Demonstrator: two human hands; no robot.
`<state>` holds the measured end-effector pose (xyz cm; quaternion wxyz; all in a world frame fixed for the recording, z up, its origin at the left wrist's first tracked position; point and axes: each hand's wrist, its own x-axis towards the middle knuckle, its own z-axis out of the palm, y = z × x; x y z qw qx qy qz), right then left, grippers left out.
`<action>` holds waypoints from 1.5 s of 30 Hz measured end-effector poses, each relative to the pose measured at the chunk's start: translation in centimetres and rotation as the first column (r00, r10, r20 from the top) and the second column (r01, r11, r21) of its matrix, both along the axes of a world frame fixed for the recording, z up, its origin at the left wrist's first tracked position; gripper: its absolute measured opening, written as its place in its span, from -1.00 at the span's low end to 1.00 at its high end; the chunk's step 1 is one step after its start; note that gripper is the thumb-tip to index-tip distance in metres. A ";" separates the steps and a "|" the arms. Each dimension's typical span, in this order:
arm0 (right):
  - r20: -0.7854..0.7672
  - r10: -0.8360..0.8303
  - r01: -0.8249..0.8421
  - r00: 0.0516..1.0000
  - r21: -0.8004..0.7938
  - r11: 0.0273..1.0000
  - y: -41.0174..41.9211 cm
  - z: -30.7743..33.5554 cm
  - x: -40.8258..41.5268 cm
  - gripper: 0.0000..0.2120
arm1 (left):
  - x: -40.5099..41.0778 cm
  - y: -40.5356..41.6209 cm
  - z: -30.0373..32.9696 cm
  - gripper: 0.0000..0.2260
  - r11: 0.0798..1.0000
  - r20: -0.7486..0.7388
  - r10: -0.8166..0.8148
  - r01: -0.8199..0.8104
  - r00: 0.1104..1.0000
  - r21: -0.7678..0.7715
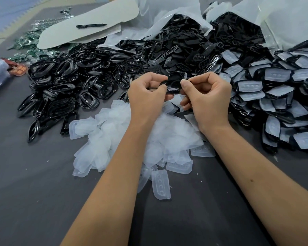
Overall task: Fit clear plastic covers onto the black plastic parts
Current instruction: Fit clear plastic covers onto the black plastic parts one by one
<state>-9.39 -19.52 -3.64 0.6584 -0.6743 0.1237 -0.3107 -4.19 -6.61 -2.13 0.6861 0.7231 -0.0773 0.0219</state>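
I log, on the grey table (34,183): my left hand (146,96) and right hand (205,100), both pinching one black part (174,82) held between them above a heap of clear covers (114,132). Left of it, a pile of black frames (60,86). Right, a stack of covered parts (277,96). Behind, open bags of black pieces (178,38). Far left, a black marker (91,25) lying on grey card (78,31).

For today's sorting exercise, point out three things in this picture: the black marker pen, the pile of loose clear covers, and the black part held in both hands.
black marker pen (91,25), head view, middle of its barrel.
pile of loose clear covers (112,132), head view, left-centre of the heap.
black part (174,80), head view, its middle between the hands.
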 end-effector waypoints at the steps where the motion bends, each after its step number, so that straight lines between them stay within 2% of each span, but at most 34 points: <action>1: -0.008 -0.006 0.005 1.000 -0.024 1.000 0.1 0.0 -0.1 -0.81 | 0.0 0.0 0.0 -0.79 1.000 0.006 -0.015 0.015 1.000 0.003; 9: -0.041 -0.067 0.058 0.997 -0.189 0.980 0.4 0.1 -0.2 -0.84 | 0.1 0.0 -0.3 -0.73 0.998 0.036 -0.063 0.064 0.997 -0.022; 13: -0.044 -0.111 0.095 0.993 -0.282 0.955 0.5 0.0 -0.1 -0.83 | 0.0 0.0 -0.3 -0.83 0.998 0.063 -0.061 0.062 0.996 -0.024; 20: -0.065 -0.161 0.133 0.985 -0.311 0.941 0.3 -0.2 0.1 -0.76 | 0.2 0.2 -0.5 -0.84 0.990 0.066 -0.119 0.124 0.991 -0.062; 22: -0.085 -0.154 0.123 0.984 -0.288 0.950 0.1 -0.1 0.1 -0.73 | 0.3 0.4 -0.4 -0.82 0.984 0.049 -0.131 0.136 0.990 -0.118; 25: -0.105 0.034 -0.040 0.994 -0.059 0.997 -0.1 0.2 0.2 -0.83 | 0.4 0.6 -0.3 -0.81 0.970 0.035 -0.154 0.158 0.987 -0.186; 27: -0.073 0.110 -0.108 0.991 0.040 0.993 -0.2 0.3 0.2 -0.87 | 0.4 0.6 -0.2 -0.82 0.961 0.035 -0.174 0.178 0.984 -0.210; 34: -0.058 0.146 -0.144 0.988 0.042 0.989 -0.2 0.4 -0.2 -0.83 | 0.2 0.7 0.0 -0.81 0.950 0.007 -0.201 0.197 0.979 -0.241; 42: -0.056 -0.022 0.007 0.998 -0.265 0.964 0.2 0.6 -0.5 -0.79 | 0.3 0.5 -0.1 -0.78 0.969 0.085 -0.151 0.165 0.985 -0.185; 45: 0.002 -0.059 0.052 0.998 -0.497 0.866 0.2 0.8 -0.6 -0.72 | 0.6 0.6 0.0 -0.81 0.973 0.105 -0.056 0.077 0.993 -0.216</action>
